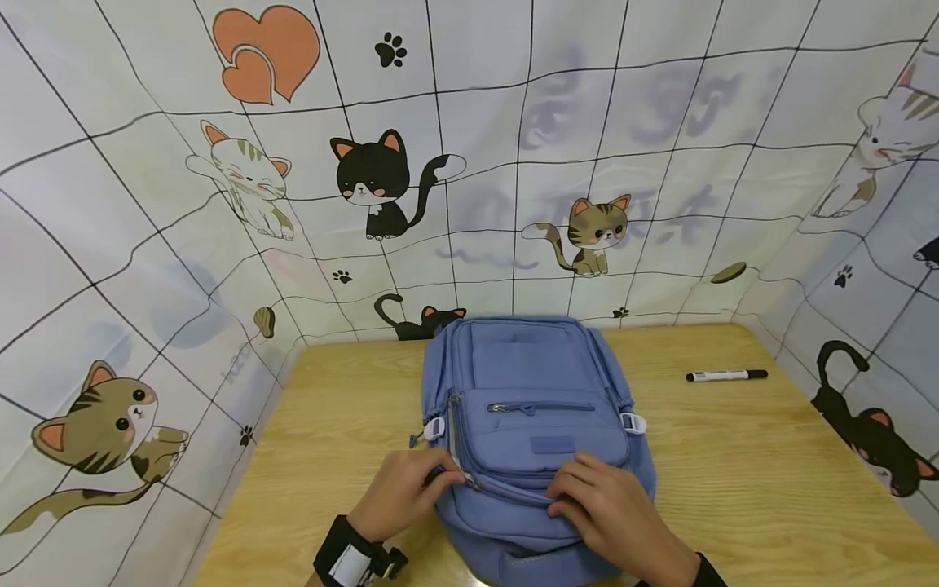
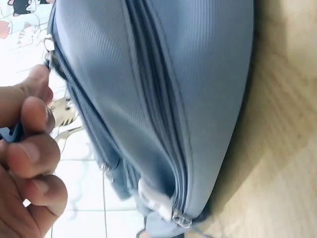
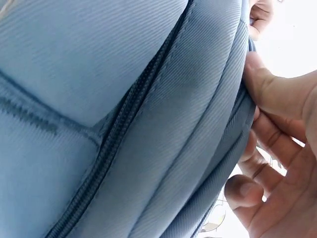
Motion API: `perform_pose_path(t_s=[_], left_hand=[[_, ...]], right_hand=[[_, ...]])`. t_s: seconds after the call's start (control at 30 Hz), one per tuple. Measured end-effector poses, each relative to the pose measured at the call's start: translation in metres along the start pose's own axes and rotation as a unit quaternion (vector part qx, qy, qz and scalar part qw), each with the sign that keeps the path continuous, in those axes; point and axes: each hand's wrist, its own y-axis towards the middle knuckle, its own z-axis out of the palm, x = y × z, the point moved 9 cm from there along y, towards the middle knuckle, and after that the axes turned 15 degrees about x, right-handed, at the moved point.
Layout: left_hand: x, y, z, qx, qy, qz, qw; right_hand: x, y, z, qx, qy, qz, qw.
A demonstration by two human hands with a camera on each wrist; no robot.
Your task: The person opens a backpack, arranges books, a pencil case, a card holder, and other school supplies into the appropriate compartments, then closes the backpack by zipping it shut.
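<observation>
A blue backpack (image 1: pixel 543 359) lies on the wooden table with its front pockets facing up. At the left end of the curved front-pocket zipper, my left hand (image 1: pixel 414 485) pinches the zipper pull (image 1: pixel 471 483); the left wrist view shows thumb and forefinger closed at that pull (image 2: pixel 48 62). My right hand (image 1: pixel 609 509) grips the fabric edge along the same zipper, farther right. In the right wrist view, the thumb (image 3: pixel 260 79) presses the edge from one side and the fingers lie behind it. A smaller zipped pocket (image 1: pixel 543 407) sits higher on the front.
A black-and-white marker (image 1: pixel 726 376) lies on the table (image 1: pixel 734 456) to the right of the backpack. White buckles (image 1: pixel 632 423) sit on both sides of the bag. Cloth walls (image 1: pixel 484 196) printed with cats and grid lines surround the table at the back and sides.
</observation>
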Motion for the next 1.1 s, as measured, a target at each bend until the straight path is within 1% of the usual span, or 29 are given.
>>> perform_pose_path(t_s=[0.07,0.17,0.3,0.37,0.53,0.6,0.63,0.73,0.83,0.97,1.1], left_hand=[[0.006,-0.001,-0.003,-0.011,-0.001,0.0,0.9999],[0.016,0.0,-0.006,-0.02,0.009,-0.003,0.9998],[0.032,0.011,-0.007,-0.013,0.019,-0.009,0.9997],[0.043,0.015,-0.007,-0.011,0.019,-0.017,0.9996],[0.075,0.02,-0.007,-0.009,0.026,-0.052,0.9983],[0.088,0.025,-0.008,-0.014,0.029,-0.07,0.997],[0.094,0.029,-0.01,-0.017,0.03,-0.076,0.9965],[0.111,0.043,-0.013,-0.017,0.036,-0.09,0.9951],[0.126,0.054,-0.014,-0.012,0.038,-0.101,0.994],[0.14,0.064,-0.014,-0.003,0.029,-0.111,0.9934],[0.147,0.071,-0.013,-0.006,0.021,-0.111,0.9936]], right_hand=[[-0.002,-0.001,-0.002,-0.005,0.003,0.007,1.0],[-0.003,-0.002,-0.005,-0.008,0.003,0.016,0.9998],[-0.004,-0.001,-0.008,-0.013,0.002,0.02,0.9997],[-0.003,-0.001,-0.008,-0.014,0.005,0.015,0.9998],[0.0,-0.001,-0.003,-0.008,0.018,0.0,0.9998],[0.0,-0.001,-0.002,-0.006,0.027,-0.002,0.9996],[-0.001,-0.001,-0.002,-0.005,0.029,-0.002,0.9996],[-0.002,0.0,0.0,0.003,0.032,0.0,0.9995],[-0.002,-0.001,0.003,0.017,0.039,0.002,0.9991],[0.0,-0.002,0.003,0.018,0.054,-0.004,0.9983],[0.0,-0.003,0.001,0.008,0.061,-0.013,0.998]])
